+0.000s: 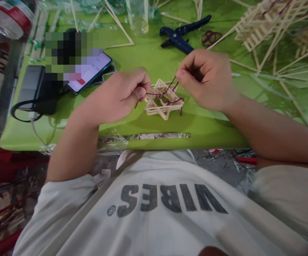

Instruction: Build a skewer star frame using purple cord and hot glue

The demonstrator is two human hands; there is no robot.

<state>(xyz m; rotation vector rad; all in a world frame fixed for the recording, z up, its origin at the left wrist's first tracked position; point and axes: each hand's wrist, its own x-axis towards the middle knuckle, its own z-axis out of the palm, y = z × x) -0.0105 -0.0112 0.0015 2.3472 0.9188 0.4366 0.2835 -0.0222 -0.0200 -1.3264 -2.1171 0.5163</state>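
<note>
A star-shaped frame of thin pale sticks (165,113) lies on the green table (148,53), close to its front edge. Dark red string (172,102) runs over the frame, with a loose tail hanging at its right side. Left of the frame, my left hand (124,93) pinches one stretch of the string between thumb and forefinger. My right hand (207,80), above and right of the frame, is closed on another stretch. Between the two hands the string meets at a crossing or knot over the frame; which of the two cannot be made out.
Dark blue cutters (179,38) and a coil of red string (211,38) lie beyond my hands. Stick structures (260,32) fill the back right. At left are a phone (91,71), a black power bank (33,87) and cable. A flat strip (164,136) lies along the front edge.
</note>
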